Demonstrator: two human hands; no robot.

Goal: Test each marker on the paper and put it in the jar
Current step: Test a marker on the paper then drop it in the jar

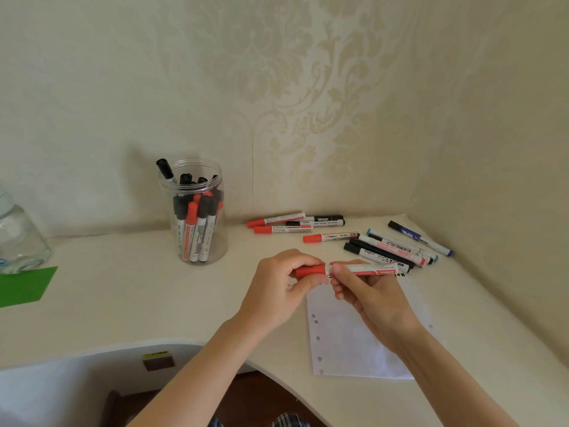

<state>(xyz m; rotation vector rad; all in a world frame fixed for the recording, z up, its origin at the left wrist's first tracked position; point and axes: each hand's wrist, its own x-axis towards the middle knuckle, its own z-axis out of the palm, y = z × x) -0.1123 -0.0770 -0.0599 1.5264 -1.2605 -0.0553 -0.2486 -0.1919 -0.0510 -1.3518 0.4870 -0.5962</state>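
While held over the paper (pixel 345 334), the red marker (pixel 363 269) is gripped by right hand (pixel 366 291), cap (pixel 311 270) pinched by left hand (pixel 277 288).

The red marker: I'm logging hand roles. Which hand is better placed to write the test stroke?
The right hand: it holds the red marker by its barrel over the paper, while the left hand only pinches the red cap and is likely to pull it off.

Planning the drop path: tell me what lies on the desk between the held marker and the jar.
Head view: the stretch of desk between the red-capped marker, held in both hands, and the jar is bare.
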